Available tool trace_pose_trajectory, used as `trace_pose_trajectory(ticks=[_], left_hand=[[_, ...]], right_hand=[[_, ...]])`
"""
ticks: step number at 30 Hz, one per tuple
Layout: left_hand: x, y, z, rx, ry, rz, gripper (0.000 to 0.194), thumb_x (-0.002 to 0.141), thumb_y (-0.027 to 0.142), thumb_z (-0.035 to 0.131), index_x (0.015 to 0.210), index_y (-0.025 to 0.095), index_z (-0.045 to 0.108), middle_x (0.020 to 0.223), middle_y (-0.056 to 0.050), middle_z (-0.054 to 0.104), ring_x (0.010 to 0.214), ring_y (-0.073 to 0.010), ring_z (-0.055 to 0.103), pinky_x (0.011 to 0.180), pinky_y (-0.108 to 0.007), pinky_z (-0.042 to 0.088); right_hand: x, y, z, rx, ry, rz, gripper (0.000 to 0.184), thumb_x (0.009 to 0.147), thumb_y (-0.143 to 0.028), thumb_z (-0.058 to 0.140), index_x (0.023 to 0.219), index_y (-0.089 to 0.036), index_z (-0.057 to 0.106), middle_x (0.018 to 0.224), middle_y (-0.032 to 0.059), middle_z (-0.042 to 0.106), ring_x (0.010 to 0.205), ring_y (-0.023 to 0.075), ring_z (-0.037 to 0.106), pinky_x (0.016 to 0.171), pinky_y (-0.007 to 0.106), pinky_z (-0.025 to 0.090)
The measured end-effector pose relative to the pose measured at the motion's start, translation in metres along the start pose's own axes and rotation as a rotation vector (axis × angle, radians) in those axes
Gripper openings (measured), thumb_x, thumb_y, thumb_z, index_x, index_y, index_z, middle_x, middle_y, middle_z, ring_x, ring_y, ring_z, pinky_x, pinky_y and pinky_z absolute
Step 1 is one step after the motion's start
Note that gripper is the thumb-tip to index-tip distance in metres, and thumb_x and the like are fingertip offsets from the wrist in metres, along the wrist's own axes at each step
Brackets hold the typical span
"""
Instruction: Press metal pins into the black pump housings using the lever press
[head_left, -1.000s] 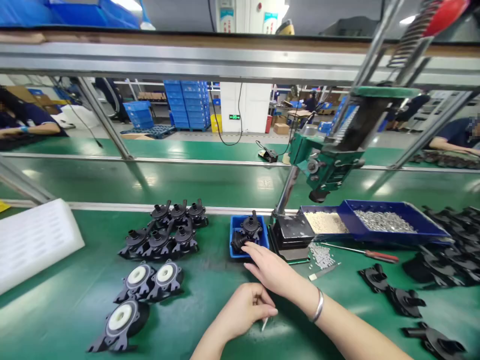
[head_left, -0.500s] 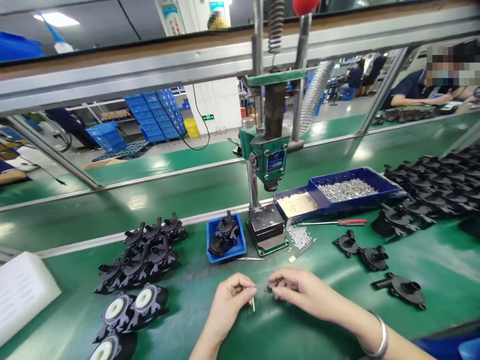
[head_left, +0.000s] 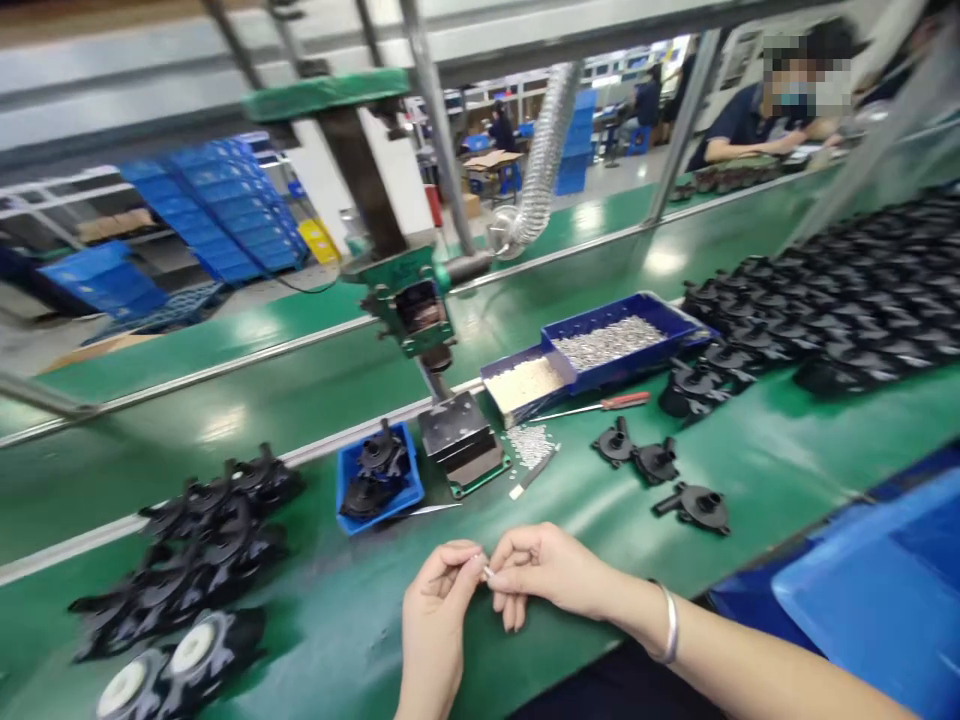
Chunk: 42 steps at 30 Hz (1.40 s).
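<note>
My left hand [head_left: 439,595] is closed in a pinch on a small pale pin [head_left: 487,572], mostly covered by the fingertips. Right against it, my right hand [head_left: 544,570] has thumb and forefinger closed at the pin's end; whether another small part sits in that pinch is hidden. Both hands are above the green work surface [head_left: 330,610], in front of a hand press [head_left: 409,300] and its black base block [head_left: 459,432]. A blue tray [head_left: 417,482] with black pump housings [head_left: 382,452] stands left of the block.
Tiny metal pieces [head_left: 532,445], a dark strip [head_left: 536,472] and a red-handled screwdriver [head_left: 624,400] lie beyond my hands. Blue bins hold metal pins [head_left: 611,342] and pale pieces [head_left: 525,385]. Black housings [head_left: 701,508] stand on both sides. A co-worker [head_left: 757,120] sits across.
My hands have come together from a small gap, fingertips meeting at the pin. The camera view has turned, so the press and bins appear farther left.
</note>
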<state>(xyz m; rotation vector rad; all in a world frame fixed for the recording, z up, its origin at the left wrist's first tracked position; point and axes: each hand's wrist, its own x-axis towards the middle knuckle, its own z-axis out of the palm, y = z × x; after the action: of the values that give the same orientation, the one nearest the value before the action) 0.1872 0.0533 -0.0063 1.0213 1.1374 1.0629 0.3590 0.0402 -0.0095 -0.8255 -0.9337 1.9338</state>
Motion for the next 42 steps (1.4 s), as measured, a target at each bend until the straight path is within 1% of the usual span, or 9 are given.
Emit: trace_pose_trajectory(ticks=[3,7,10,14,17,24,29,33,42], left_hand=[[0.003,-0.003,0.008,-0.047,0.015,-0.042,0.031,0.066,0.04,0.089,0.076,0.017,0.071,0.085,-0.002,0.066,0.07,-0.0126,0.059,0.067,-0.023,0.052],[0.007,-0.002,0.022,-0.105,-0.078,-0.108,0.032,0.063,0.039,0.091,0.075,0.016,0.073,0.081,-0.002,0.066,0.07,-0.0126,0.058,0.067,-0.023,0.052],[0.005,0.0,0.035,-0.176,-0.155,-0.186,0.028,0.067,0.036,0.089,0.078,0.016,0.073,0.081,-0.002,0.066,0.072,-0.012,0.058,0.068,-0.022,0.051],[-0.009,0.001,0.051,-0.404,-0.264,-0.285,0.02,0.074,0.028,0.086,0.078,0.015,0.072,0.075,0.0,0.064,0.07,-0.0093,0.056,0.07,-0.019,0.046],[-0.014,-0.003,0.058,-0.474,-0.238,-0.315,0.027,0.069,0.031,0.089,0.077,0.013,0.07,0.072,-0.001,0.064,0.067,-0.0097,0.056,0.067,-0.022,0.045],[-0.02,-0.006,0.054,-0.569,-0.171,-0.294,0.038,0.061,0.033,0.094,0.072,0.012,0.065,0.073,-0.003,0.066,0.066,-0.0101,0.059,0.071,-0.024,0.046],[-0.024,-0.004,0.047,-0.629,-0.231,-0.31,0.028,0.069,0.026,0.09,0.076,0.012,0.067,0.077,-0.003,0.067,0.07,-0.0094,0.062,0.074,-0.022,0.048],[-0.023,-0.005,0.041,-0.633,-0.215,-0.325,0.018,0.076,0.021,0.085,0.079,0.012,0.07,0.08,-0.002,0.068,0.073,-0.0082,0.063,0.076,-0.02,0.051],[-0.022,-0.011,0.037,-0.73,-0.251,-0.389,0.015,0.079,0.019,0.082,0.08,0.015,0.068,0.077,0.001,0.06,0.069,-0.0063,0.058,0.069,-0.017,0.054]], right_hand=[[-0.006,-0.005,-0.007,0.007,0.012,-0.012,0.052,0.068,-0.056,0.084,0.088,-0.013,0.063,0.067,0.0013,0.07,0.051,0.0125,0.065,0.055,0.027,0.054],[-0.019,-0.015,-0.018,-0.038,0.074,-0.002,0.053,0.067,-0.058,0.083,0.087,-0.014,0.063,0.066,-0.0006,0.068,0.048,0.0101,0.061,0.052,0.024,0.051],[-0.035,-0.023,-0.021,-0.117,0.161,-0.022,0.049,0.072,-0.058,0.08,0.085,-0.013,0.065,0.063,-0.0015,0.065,0.048,0.0084,0.057,0.051,0.022,0.046],[-0.056,-0.021,-0.016,-0.216,0.231,-0.036,0.04,0.083,-0.053,0.073,0.084,-0.014,0.065,0.063,-0.0027,0.059,0.05,0.0074,0.05,0.051,0.021,0.038],[-0.062,-0.013,-0.018,-0.263,0.261,-0.026,0.036,0.088,-0.052,0.068,0.085,-0.016,0.066,0.063,-0.0032,0.055,0.053,0.009,0.048,0.054,0.024,0.037],[-0.06,-0.003,-0.024,-0.398,0.221,0.012,0.038,0.091,-0.055,0.062,0.089,-0.018,0.067,0.064,-0.0007,0.049,0.056,0.013,0.045,0.055,0.029,0.036],[-0.06,-0.015,-0.01,-0.372,0.203,0.017,0.039,0.093,-0.055,0.06,0.088,-0.017,0.063,0.063,-0.0016,0.055,0.052,0.0105,0.047,0.053,0.025,0.039],[-0.057,-0.022,0.003,-0.305,0.202,-0.019,0.037,0.092,-0.053,0.061,0.086,-0.016,0.058,0.061,-0.0014,0.061,0.048,0.0089,0.049,0.049,0.022,0.039],[-0.055,-0.022,0.017,-0.32,0.266,-0.105,0.029,0.092,-0.043,0.065,0.085,-0.016,0.059,0.057,-0.0033,0.06,0.045,0.0077,0.049,0.046,0.019,0.039]])
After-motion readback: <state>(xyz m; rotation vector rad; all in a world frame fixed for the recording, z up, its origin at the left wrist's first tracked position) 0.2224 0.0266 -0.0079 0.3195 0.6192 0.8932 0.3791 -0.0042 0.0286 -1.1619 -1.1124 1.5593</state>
